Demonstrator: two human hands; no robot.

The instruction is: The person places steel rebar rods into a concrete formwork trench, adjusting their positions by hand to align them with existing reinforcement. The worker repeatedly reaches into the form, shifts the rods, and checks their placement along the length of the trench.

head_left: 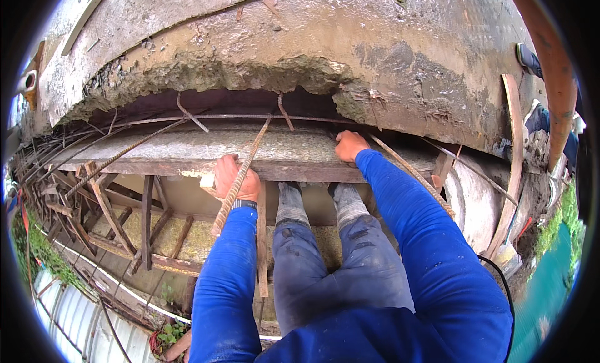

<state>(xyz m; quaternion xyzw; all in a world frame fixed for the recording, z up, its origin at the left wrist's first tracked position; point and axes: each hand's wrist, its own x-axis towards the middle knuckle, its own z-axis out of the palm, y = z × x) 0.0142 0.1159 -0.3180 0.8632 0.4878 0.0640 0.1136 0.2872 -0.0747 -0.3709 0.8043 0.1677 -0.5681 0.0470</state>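
A long rough board point(262, 143) lies lengthwise under the broken edge of a concrete slab point(269, 66). My left hand point(237, 178) is closed at the board's front edge, fingers curled. Beside it sticks out a pale wood end point(207, 183). A rusty rebar point(247, 160) slants across in front of this hand. My right hand point(351, 145) is farther forward, its fingers bent down at the board's back part near the dark gap under the slab. What its fingertips grip, if anything, is hidden. Another rebar point(412, 172) passes by my right forearm.
Thin bars point(112, 135) cross at the left above a timber frame point(147, 222). My feet stand below, between the board and a lower ledge. An orange-brown pole point(556, 69) and an upright plank point(509, 163) stand at the right, near another person's shoe point(528, 58).
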